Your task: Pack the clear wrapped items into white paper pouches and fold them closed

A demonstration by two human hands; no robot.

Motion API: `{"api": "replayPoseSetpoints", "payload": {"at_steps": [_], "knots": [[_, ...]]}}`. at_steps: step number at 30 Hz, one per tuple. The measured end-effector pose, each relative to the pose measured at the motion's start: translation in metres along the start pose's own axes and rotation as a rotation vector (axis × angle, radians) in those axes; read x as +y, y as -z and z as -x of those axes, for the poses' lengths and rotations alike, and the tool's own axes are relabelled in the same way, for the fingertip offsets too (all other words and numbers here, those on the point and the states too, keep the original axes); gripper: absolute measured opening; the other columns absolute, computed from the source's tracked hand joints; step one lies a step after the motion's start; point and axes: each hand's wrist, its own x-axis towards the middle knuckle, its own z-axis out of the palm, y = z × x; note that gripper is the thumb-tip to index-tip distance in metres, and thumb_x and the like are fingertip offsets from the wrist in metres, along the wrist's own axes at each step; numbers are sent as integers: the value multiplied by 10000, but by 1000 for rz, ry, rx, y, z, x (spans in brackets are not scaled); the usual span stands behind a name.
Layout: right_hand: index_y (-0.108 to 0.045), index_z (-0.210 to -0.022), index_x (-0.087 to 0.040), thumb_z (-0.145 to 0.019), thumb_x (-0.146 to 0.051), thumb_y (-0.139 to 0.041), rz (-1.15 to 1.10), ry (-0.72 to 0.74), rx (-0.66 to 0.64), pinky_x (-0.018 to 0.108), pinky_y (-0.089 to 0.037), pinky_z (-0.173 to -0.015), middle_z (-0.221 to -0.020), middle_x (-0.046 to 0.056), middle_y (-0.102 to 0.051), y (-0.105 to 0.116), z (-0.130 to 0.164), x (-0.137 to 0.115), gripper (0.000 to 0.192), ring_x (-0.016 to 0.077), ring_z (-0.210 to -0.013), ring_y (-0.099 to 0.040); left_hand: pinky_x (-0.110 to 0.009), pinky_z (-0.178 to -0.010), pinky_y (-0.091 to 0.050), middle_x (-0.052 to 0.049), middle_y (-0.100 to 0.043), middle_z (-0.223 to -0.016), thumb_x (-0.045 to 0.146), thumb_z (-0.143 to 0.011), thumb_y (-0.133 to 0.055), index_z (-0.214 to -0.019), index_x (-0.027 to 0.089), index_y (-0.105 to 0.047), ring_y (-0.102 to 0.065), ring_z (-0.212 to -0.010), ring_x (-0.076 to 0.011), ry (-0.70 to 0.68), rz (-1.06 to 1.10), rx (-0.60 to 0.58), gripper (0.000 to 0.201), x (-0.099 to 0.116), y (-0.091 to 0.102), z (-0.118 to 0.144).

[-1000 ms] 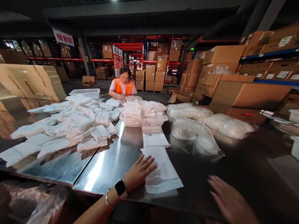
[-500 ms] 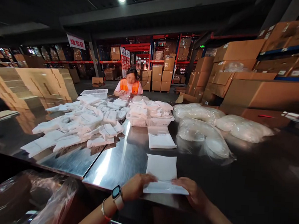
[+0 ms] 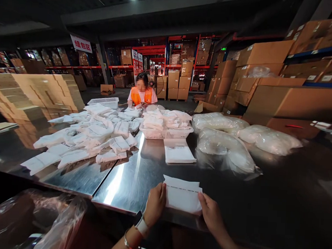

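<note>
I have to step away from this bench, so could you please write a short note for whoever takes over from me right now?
Left hand and right hand: both grip one white bag, folded over, at the near edge of the steel table.
Ahead: a flat stack of bags, then a white basket heaped with filled packs.
Left: a loose heap of white packs. Right: clear sacks of white goods.
A co-worker in an orange vest works at the far end.
Done: many packs lie filled. Left: the bag in hand and the stack.
</note>
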Motion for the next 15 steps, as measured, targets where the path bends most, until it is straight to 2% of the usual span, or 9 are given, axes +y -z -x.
{"api": "replayPoseSetpoints", "payload": {"at_steps": [5,7,10,12,13,15], "knots": [[-410,-527,-234,-815,-664,-225,129,19,16,284,-354,-507,-508,48,-543,-3,-12,-3,549,172,-524,-468,-305,-659,-314,-57,-553,-627,479,-918,-447,-644,235,-526,-526,-642,-227,66,-70,66,375,1,-5,-12],[-393,-503,-241,-835,-567,-229,265,11,5,287,-347,-506,-511,67,-568,-4,-17,-1,493,176,-518,-490,-303,-690,-339,-54,-545,-610,412,-913,-478,-629,231,-519,-561,-691,-244,93,-151,70,340,4,-6,-17],[-462,-502,-233,-849,-407,-312,410,-22,-15,294,-336,-523,-567,96,-627,-8,-21,-1,416,189,-539,-549,-311,-741,-395,-65,-578,-652,346,-908,-509,-707,204,-572,-602,-780,-264,130,-346,107,254,16,-4,-19],[-527,-534,-222,-860,-350,-367,444,-45,-12,299,-333,-531,-603,116,-651,-10,-21,-4,385,212,-568,-591,-338,-785,-431,-98,-633,-789,281,-934,-456,-880,175,-623,-614,-855,-271,42,-491,131,205,29,-5,-16],[-561,-567,-215,-874,-336,-384,479,-57,-15,298,-336,-533,-622,123,-661,-11,-19,-7,375,224,-587,-612,-361,-827,-440,-119,-652,-896,234,-945,-419,-990,163,-625,-612,-921,-276,-64,-554,105,223,35,-6,-14],[-621,-664,-199,-913,-327,-402,587,-77,-45,290,-353,-534,-668,135,-679,-10,-16,-14,355,244,-631,-649,-420,-968,-404,-143,-637,-1120,169,-952,-378,-1174,158,-584,-565,-1106,-285,-363,-648,-55,303,43,-11,-11]]}}
